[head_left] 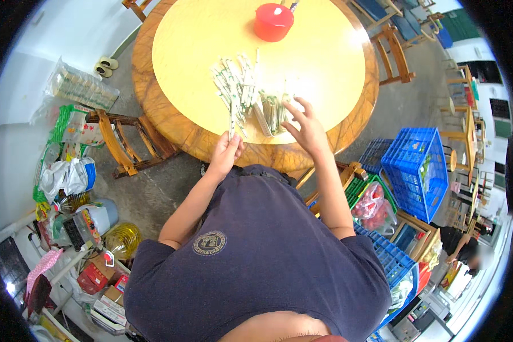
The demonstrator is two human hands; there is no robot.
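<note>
Near the front edge of the round yellow table (194, 34), my left hand (227, 153) pinches the lower end of a long, thin white-and-green wrapped stick (232, 122). Just beyond it, several similar loose wrapped sticks (233, 82) lie fanned out on the tabletop. To their right stands an upright bunch of such sticks (273, 111), packed close together in what looks like a small clear holder. My right hand (306, 126) hovers at the right side of that bunch with its fingers spread and nothing visible in them. Whether a fingertip touches the bunch I cannot tell.
A red lidded pot (273, 23) stands at the table's far side. Wooden chairs (128, 142) flank the table. Blue plastic crates (416, 171) and a bag of red produce (373, 208) are at right. Oil jugs (122, 239) and boxes crowd the left. Another person (460, 242) is far right.
</note>
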